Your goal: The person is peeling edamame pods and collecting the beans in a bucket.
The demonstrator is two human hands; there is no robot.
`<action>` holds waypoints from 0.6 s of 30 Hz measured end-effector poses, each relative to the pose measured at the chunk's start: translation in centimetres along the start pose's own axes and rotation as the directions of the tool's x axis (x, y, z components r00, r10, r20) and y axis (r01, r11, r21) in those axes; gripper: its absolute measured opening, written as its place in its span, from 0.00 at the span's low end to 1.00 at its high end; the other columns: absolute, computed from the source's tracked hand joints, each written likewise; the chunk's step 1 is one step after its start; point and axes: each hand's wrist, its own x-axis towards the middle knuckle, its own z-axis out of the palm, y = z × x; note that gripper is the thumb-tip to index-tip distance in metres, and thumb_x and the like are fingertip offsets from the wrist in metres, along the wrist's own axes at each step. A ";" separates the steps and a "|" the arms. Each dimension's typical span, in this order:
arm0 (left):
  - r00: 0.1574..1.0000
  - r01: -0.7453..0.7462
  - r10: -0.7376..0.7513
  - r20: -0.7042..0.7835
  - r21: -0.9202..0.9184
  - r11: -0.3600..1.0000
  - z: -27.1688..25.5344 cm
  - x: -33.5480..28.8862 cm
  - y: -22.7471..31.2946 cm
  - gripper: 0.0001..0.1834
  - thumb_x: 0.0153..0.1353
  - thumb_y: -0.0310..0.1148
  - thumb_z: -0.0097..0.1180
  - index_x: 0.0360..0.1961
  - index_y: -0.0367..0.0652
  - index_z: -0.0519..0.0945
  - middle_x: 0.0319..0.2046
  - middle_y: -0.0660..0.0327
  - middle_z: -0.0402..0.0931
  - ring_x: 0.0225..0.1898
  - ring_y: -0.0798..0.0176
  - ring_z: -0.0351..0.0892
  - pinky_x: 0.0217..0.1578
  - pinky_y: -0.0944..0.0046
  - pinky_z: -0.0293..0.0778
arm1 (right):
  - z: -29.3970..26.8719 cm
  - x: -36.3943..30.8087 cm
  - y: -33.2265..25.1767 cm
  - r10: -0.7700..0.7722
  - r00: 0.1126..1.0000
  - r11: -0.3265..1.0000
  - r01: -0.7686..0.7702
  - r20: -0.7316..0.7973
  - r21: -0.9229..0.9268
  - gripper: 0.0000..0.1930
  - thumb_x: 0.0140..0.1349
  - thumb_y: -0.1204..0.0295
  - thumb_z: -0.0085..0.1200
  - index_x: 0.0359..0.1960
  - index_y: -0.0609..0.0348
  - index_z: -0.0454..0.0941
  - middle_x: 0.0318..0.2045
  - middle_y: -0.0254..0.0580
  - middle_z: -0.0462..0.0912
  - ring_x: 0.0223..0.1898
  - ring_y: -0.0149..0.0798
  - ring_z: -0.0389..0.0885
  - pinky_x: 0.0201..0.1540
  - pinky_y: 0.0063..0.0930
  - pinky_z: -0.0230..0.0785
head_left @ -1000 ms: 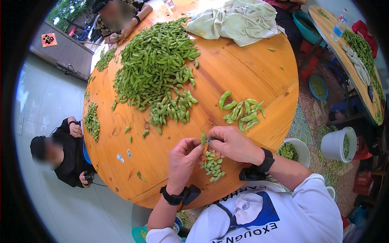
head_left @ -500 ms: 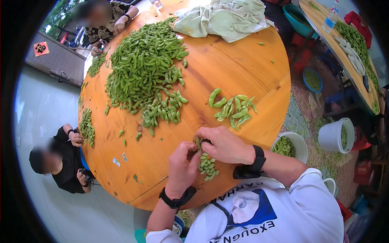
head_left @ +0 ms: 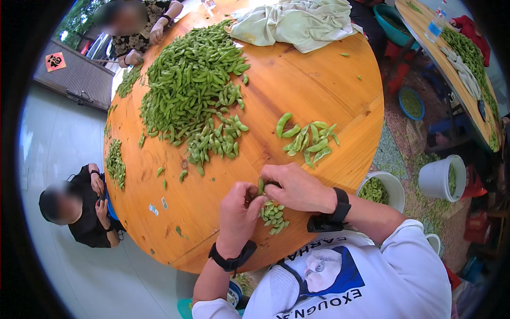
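Near the front edge of the round wooden table (head_left: 329, 85), my left hand (head_left: 240, 212) and my right hand (head_left: 297, 187) meet around one green soybean pod (head_left: 261, 185). The fingers of both are closed on it, and its upper end sticks out between them. Just under my hands lies a small pile of shelled green beans (head_left: 274, 217). Beyond my right hand is a loose group of pods (head_left: 313, 142), some looking flat and split. A big heap of full pods (head_left: 186, 80) covers the table's far left, with a smaller spread of pods (head_left: 215, 139) at its near side.
A crumpled pale cloth (head_left: 292, 24) lies at the table's far edge. Two people sit along the left side, by small pod piles (head_left: 115, 165). On the right, a white bucket (head_left: 394, 186) holding green pods stands close to my right forearm, and another bucket (head_left: 442, 178) stands beyond it.
My hands stay together on the pod, with only small finger movements. The person at the left has drawn a hand back from the table edge towards the other hand.
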 end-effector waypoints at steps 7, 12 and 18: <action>0.996 0.087 -0.080 0.041 -0.224 0.971 -0.2 0.1 -0.3 0.08 0.61 0.24 0.60 0.38 0.35 0.74 0.23 0.64 0.74 0.24 0.75 0.74 0.24 0.71 0.71 | -0.3 0.1 -0.7 -0.017 1.000 1.000 0.018 -0.006 0.021 0.07 0.55 0.75 0.49 0.30 0.68 0.76 0.25 0.61 0.79 0.29 0.61 0.79 0.32 0.46 0.72; 0.986 0.162 -0.136 0.096 -0.361 0.918 -0.2 0.1 -0.1 0.06 0.64 0.25 0.57 0.38 0.34 0.74 0.24 0.65 0.76 0.25 0.76 0.75 0.23 0.75 0.72 | -0.3 0.2 -0.5 -0.045 0.999 0.999 0.045 0.003 0.010 0.07 0.54 0.75 0.49 0.29 0.67 0.76 0.25 0.60 0.79 0.29 0.60 0.79 0.32 0.45 0.72; 0.997 0.073 -0.071 0.019 -0.168 0.983 0.3 0.1 0.2 0.05 0.65 0.25 0.55 0.40 0.34 0.75 0.23 0.63 0.76 0.23 0.74 0.75 0.23 0.72 0.72 | 0.1 0.1 0.2 -0.045 0.999 0.999 0.045 -0.016 -0.018 0.07 0.56 0.73 0.50 0.30 0.66 0.74 0.25 0.58 0.78 0.28 0.57 0.79 0.30 0.41 0.70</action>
